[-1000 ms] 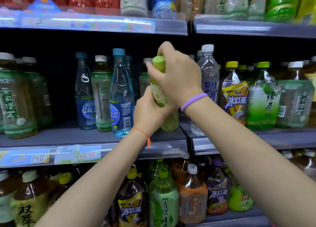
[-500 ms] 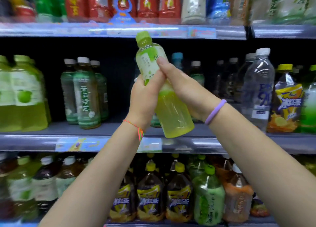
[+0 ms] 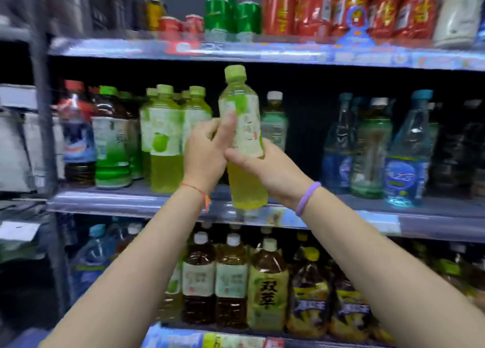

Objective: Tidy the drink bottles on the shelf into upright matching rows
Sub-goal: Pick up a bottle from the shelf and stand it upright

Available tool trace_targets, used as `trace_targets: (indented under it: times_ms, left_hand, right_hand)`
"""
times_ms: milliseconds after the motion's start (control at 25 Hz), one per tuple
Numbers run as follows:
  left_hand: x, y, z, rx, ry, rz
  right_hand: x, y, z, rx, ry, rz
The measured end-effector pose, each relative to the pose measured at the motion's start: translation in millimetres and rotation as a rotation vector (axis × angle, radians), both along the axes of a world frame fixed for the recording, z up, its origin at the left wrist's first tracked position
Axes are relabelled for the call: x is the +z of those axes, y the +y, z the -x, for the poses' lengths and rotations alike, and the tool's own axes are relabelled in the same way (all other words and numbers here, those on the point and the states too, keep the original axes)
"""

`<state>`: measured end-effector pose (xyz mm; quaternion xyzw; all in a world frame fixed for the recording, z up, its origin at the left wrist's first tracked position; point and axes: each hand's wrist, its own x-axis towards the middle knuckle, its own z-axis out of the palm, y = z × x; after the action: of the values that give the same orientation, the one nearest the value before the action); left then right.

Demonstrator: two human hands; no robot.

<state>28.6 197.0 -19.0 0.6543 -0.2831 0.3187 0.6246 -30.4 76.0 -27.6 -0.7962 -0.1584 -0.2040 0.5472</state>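
Note:
A green-capped bottle of yellow-green drink [image 3: 242, 111] is held nearly upright in front of the middle shelf [image 3: 131, 201]. My left hand [image 3: 204, 153] grips its left side at the label, forefinger raised along it. My right hand [image 3: 270, 174] wraps the lower half from the right. Just left of it stands a row of matching green-apple bottles [image 3: 165, 138], upright on the same shelf. The held bottle's base hangs slightly above the shelf edge.
A white-capped green tea bottle [image 3: 274, 122] stands behind the held one. Blue-capped water bottles [image 3: 409, 151] fill the right of the shelf. Red and green cans [image 3: 231, 17] line the top shelf, brown tea bottles [image 3: 231, 279] the bottom one. A grey upright [image 3: 44, 111] bounds the left.
Both hands have carried the green bottle leftward along the shelf, from beside the water bottles to next to the matching green-apple row. It now stands more upright.

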Motion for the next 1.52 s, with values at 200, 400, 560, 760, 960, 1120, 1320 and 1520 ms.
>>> trace_targets:
  times_ms: [200,400,560,760,960,1120,1320,1520]
  left_hand:
    - [-23,52,-39,0.681,-0.284,-0.364]
    - [-53,63,-62,0.693,-0.215,-0.503]
    - [-56,59,-62,0.681,-0.246,-0.484]
    - [-57,29,-47,0.665,-0.376,-0.4]
    - [-55,-18,-21,0.419,-0.573,-0.209]
    - [-46,-81,16,0.214,-0.56,-0.21]
    - [-39,-183,57,0.133,-0.455,-0.358]
    - [-38,-278,84,0.11,-0.298,-0.443]
  right_hand:
    - [-4,29,-49,-0.228,-0.094,-0.286]
    - [-25,40,-77,-0.281,-0.05,-0.268]
    - [-20,41,-83,-0.363,0.038,-0.151]
    - [-18,37,-75,-0.53,0.014,0.168]
    - [-7,-4,-34,-0.646,-0.131,0.417]
    - [1,-66,6,-0.857,-0.399,0.348]
    - [7,-178,49,-0.985,-0.589,0.188]
    - [5,-278,75,-1.077,-0.478,0.189]
